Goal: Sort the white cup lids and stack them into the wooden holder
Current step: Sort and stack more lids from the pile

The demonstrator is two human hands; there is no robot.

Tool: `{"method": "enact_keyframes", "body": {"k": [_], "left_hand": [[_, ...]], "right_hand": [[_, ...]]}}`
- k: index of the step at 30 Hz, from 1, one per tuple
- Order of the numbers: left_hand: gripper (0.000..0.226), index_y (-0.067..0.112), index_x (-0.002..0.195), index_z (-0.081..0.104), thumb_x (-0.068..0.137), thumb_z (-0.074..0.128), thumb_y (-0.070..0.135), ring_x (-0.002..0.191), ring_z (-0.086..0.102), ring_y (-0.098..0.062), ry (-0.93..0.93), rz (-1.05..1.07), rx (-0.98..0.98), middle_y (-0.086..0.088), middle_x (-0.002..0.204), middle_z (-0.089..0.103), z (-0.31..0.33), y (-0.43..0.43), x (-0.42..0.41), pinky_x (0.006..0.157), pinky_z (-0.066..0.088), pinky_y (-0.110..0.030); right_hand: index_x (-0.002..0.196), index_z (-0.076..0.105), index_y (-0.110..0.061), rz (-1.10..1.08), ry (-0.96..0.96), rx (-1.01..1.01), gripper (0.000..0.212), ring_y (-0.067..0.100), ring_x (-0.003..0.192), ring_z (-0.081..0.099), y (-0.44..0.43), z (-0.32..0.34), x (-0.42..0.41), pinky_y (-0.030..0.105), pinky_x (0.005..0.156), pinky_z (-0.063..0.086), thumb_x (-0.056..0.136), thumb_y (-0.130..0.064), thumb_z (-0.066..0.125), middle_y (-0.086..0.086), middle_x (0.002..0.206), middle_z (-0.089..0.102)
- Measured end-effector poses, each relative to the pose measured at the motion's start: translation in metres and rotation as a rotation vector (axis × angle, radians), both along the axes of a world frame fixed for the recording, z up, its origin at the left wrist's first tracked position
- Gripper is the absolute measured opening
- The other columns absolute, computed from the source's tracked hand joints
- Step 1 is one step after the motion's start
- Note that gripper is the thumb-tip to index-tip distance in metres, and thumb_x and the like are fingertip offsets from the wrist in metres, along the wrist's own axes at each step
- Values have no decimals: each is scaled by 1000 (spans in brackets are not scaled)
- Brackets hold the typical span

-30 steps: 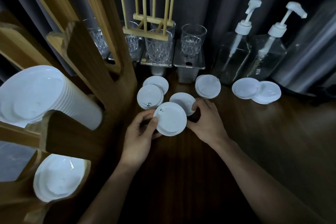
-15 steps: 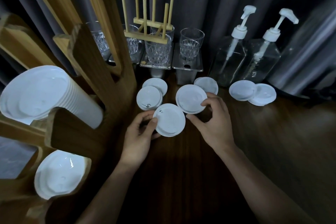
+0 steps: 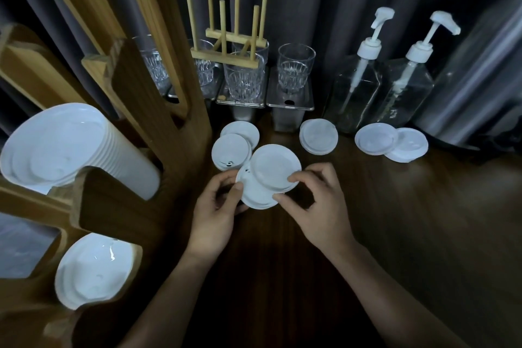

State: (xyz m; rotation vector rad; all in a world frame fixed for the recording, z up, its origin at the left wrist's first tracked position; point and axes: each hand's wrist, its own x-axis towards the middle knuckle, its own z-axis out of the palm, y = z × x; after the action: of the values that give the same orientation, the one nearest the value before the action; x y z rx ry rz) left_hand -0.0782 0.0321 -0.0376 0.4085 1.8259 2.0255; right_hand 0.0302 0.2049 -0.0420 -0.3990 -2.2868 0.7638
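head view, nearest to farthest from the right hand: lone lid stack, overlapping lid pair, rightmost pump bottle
From the right hand:
1. Lone lid stack, just behind the hand.
2. Overlapping lid pair, back and to the right.
3. Rightmost pump bottle, at the back behind that pair.

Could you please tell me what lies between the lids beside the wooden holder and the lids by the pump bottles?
A short stack of white lids sits there on the wooden table, as the head view shows.
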Motion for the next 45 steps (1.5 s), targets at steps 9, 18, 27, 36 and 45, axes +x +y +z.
{"method": "enact_keyframes", "body": {"k": [9, 18, 27, 36, 45], "left_hand": [[38, 25, 141, 63, 104, 60, 16, 123, 68, -11, -8, -28, 34, 4, 140, 65, -2, -1, -2, 95, 61, -35], [32, 26, 132, 68, 104, 59, 12, 115, 70, -2, 5, -36, 51, 12, 127, 73, 8, -1, 2, 81, 59, -18], [31, 22, 132, 67, 107, 53, 10, 116, 71, -5, -21, -30, 80, 14, 123, 75, 9, 1, 4, 85, 60, -22], [31, 19, 134, 68, 106, 56, 11, 115, 70, -4, -5, -28, 51, 14, 123, 75, 8, 0, 3, 83, 59, -20], [31, 21, 133, 67, 108, 52, 11, 116, 70, -3, 0, -56, 63, 14, 123, 75, 10, -2, 4, 84, 58, -19]], "right_hand": [[84, 73, -13, 151, 25, 129, 22, 20, 143, 40, -15, -4, -6, 23, 114, 36, 79, -29, 87, 8, 151, 46], [94, 72, -14, 196, 3, 47, 42, 15, 147, 38, -22, -1, -20, 48, 111, 46, 83, -54, 76, 4, 161, 41], [127, 72, -19, 138, -81, 161, 50, 25, 139, 44, -21, -2, -11, 52, 109, 45, 85, -47, 73, 6, 159, 43], [129, 67, -22, 61, -87, 104, 67, 18, 127, 45, -24, -3, -14, 29, 101, 44, 74, -60, 77, -1, 147, 50], [130, 69, -21, 107, -82, 87, 67, 18, 125, 47, -23, -3, -11, 21, 101, 40, 78, -63, 75, -2, 144, 52]]}}
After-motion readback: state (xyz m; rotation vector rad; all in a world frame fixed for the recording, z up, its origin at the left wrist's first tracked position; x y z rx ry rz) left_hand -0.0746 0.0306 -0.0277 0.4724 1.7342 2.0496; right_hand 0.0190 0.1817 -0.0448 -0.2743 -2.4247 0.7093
